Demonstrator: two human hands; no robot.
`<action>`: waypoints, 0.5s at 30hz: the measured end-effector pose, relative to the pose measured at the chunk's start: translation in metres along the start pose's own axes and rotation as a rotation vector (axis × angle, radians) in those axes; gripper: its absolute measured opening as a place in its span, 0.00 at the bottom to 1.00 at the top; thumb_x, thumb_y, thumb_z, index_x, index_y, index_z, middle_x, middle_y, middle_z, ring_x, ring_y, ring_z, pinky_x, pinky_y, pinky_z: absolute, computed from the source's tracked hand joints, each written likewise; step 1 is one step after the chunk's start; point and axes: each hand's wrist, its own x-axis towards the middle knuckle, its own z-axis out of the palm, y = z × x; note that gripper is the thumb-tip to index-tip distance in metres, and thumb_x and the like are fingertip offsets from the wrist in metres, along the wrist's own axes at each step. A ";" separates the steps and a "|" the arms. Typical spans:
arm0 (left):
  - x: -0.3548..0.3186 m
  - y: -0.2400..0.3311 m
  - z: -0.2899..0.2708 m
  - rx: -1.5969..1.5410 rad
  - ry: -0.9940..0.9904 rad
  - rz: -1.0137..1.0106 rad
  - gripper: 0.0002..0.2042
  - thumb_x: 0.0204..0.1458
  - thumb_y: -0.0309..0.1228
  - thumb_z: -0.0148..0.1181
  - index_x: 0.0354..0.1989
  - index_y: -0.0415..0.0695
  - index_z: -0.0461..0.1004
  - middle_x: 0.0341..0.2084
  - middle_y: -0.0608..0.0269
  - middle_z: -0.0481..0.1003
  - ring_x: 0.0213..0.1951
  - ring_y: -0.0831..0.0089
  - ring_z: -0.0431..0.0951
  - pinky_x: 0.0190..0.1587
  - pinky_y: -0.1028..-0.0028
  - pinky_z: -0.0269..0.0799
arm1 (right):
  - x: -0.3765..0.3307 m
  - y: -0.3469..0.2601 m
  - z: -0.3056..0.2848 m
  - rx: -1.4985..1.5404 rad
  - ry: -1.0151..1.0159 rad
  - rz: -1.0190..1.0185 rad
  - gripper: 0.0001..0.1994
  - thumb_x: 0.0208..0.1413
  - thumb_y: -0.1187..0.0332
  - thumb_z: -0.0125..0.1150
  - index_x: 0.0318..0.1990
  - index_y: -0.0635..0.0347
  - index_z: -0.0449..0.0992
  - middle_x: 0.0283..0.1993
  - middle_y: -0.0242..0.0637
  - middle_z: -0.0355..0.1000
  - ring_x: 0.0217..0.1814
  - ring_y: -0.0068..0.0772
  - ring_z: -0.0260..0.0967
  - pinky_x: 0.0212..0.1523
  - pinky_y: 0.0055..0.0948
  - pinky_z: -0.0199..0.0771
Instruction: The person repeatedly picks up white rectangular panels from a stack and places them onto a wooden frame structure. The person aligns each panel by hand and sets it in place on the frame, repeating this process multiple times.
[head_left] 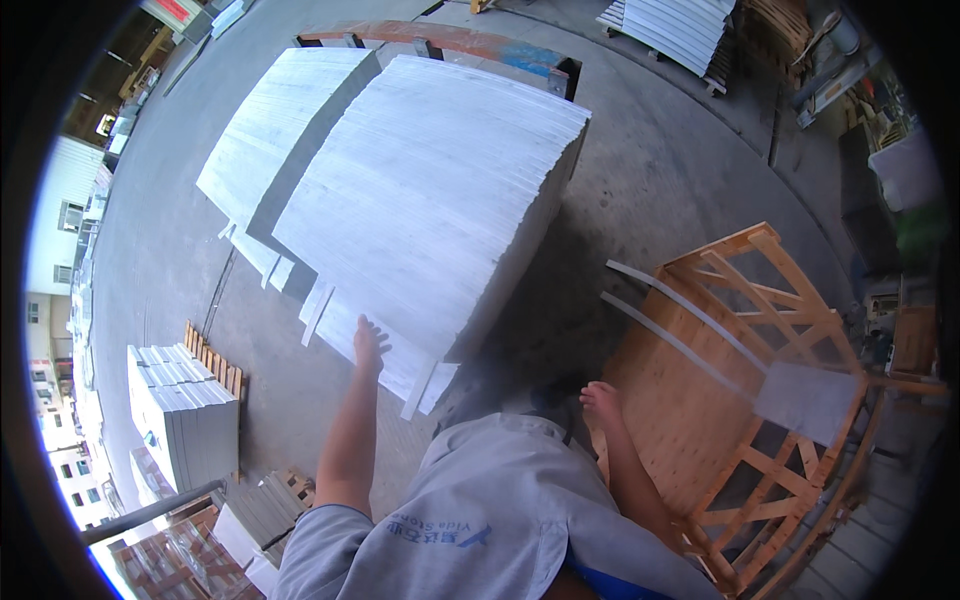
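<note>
At the near end of the slabs (430, 180), left hand (369, 342): grip apart; beside the wooden crate (668, 385), right hand (602, 402): grip loosely apart.

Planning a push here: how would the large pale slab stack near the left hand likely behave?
The slab stack is probably very heavy, given its many closely packed slabs. It likely wouldn't roll, with its broad, blocky shape. Its jagged right edge may chip if knocked.
</note>
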 end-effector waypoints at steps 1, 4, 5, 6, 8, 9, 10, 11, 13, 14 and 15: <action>0.014 0.008 0.001 -0.037 0.013 0.009 0.42 0.56 0.62 0.40 0.65 0.32 0.51 0.60 0.39 0.59 0.56 0.48 0.67 0.47 0.51 0.71 | -0.006 -0.005 0.028 -0.017 -0.042 -0.017 0.12 0.57 0.64 0.58 0.45 0.60 0.72 0.36 0.38 0.76 0.31 0.29 0.75 0.28 0.24 0.74; 0.045 0.016 0.004 -0.039 -0.018 0.067 0.42 0.55 0.64 0.39 0.66 0.38 0.51 0.61 0.47 0.59 0.59 0.52 0.64 0.49 0.53 0.69 | -0.026 -0.018 0.113 -0.115 -0.119 -0.052 0.13 0.58 0.64 0.57 0.46 0.62 0.72 0.38 0.38 0.76 0.34 0.28 0.75 0.31 0.23 0.74; 0.052 0.015 0.004 -0.031 -0.054 0.093 0.41 0.55 0.64 0.39 0.66 0.39 0.52 0.61 0.49 0.59 0.59 0.54 0.63 0.49 0.54 0.69 | -0.033 -0.021 0.139 -0.156 -0.165 -0.072 0.14 0.59 0.64 0.56 0.47 0.63 0.72 0.39 0.39 0.76 0.35 0.28 0.75 0.32 0.23 0.74; 0.059 0.012 0.005 -0.024 -0.090 0.119 0.41 0.56 0.64 0.38 0.66 0.40 0.52 0.61 0.51 0.60 0.59 0.56 0.63 0.49 0.55 0.69 | -0.040 -0.024 0.163 -0.204 -0.202 -0.090 0.14 0.59 0.63 0.56 0.47 0.64 0.72 0.40 0.39 0.76 0.36 0.28 0.75 0.33 0.23 0.74; 0.068 0.002 0.004 -0.001 -0.101 0.183 0.40 0.56 0.64 0.37 0.65 0.41 0.53 0.61 0.53 0.60 0.58 0.58 0.64 0.47 0.57 0.69 | -0.052 -0.029 0.203 -0.246 -0.286 -0.113 0.15 0.59 0.63 0.55 0.47 0.64 0.73 0.40 0.39 0.75 0.37 0.27 0.75 0.34 0.24 0.74; 0.073 -0.003 0.003 0.009 -0.103 0.215 0.40 0.56 0.64 0.36 0.65 0.41 0.53 0.60 0.54 0.60 0.57 0.59 0.65 0.46 0.59 0.69 | -0.057 -0.032 0.221 -0.277 -0.325 -0.127 0.15 0.59 0.63 0.55 0.47 0.65 0.73 0.40 0.39 0.75 0.38 0.27 0.75 0.34 0.24 0.74; 0.076 -0.008 0.006 -0.013 -0.049 0.269 0.35 0.59 0.62 0.35 0.59 0.40 0.61 0.50 0.58 0.68 0.49 0.64 0.68 0.41 0.63 0.69 | -0.062 -0.034 0.237 -0.342 -0.348 -0.129 0.17 0.60 0.60 0.53 0.47 0.65 0.73 0.41 0.39 0.75 0.39 0.27 0.74 0.35 0.25 0.74; 0.080 -0.011 0.006 0.027 -0.021 0.307 0.33 0.59 0.60 0.35 0.55 0.40 0.63 0.45 0.60 0.68 0.46 0.67 0.68 0.39 0.64 0.68 | -0.066 -0.036 0.250 -0.375 -0.380 -0.134 0.17 0.61 0.59 0.52 0.47 0.65 0.73 0.41 0.38 0.75 0.38 0.27 0.74 0.35 0.25 0.74; 0.084 -0.017 0.009 0.092 0.053 0.306 0.29 0.61 0.58 0.36 0.47 0.40 0.67 0.35 0.65 0.68 0.39 0.71 0.67 0.36 0.67 0.67 | -0.072 -0.042 0.270 -0.476 -0.434 -0.149 0.18 0.62 0.57 0.51 0.45 0.65 0.73 0.41 0.37 0.75 0.38 0.27 0.74 0.35 0.26 0.74; 0.084 -0.019 0.011 0.049 0.058 0.405 0.24 0.64 0.52 0.36 0.38 0.40 0.67 0.28 0.70 0.63 0.34 0.76 0.62 0.35 0.71 0.64 | -0.074 -0.045 0.279 -0.471 -0.447 -0.141 0.20 0.62 0.55 0.49 0.45 0.66 0.73 0.43 0.40 0.75 0.38 0.30 0.74 0.35 0.26 0.74; 0.084 -0.019 0.012 0.063 0.083 0.434 0.24 0.64 0.51 0.36 0.38 0.39 0.67 0.28 0.70 0.63 0.34 0.76 0.62 0.37 0.72 0.64 | -0.076 -0.047 0.288 -0.475 -0.450 -0.132 0.22 0.62 0.54 0.48 0.45 0.68 0.72 0.44 0.42 0.74 0.39 0.32 0.75 0.35 0.27 0.74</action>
